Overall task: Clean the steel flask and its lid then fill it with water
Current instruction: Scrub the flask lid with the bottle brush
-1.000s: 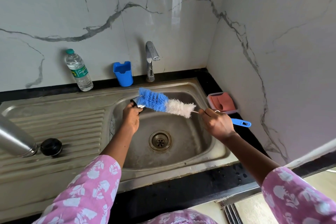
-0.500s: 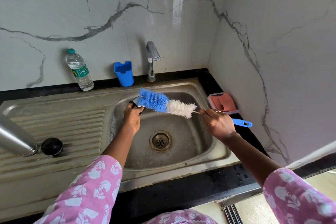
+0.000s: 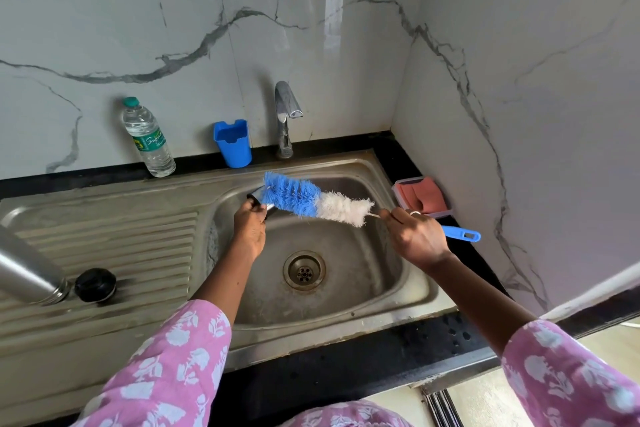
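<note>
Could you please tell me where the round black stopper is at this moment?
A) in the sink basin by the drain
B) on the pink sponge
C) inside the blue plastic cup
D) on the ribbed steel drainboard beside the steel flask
D: the round black stopper rests on the ribbed steel drainboard, just right of the cylindrical steel flask and outside the basin.

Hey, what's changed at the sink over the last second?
Nothing has visibly changed. The left hand still holds the lid against the brush, and the right hand still grips the brush's stem. The flask and black cap lie on the drainboard as before.
</note>
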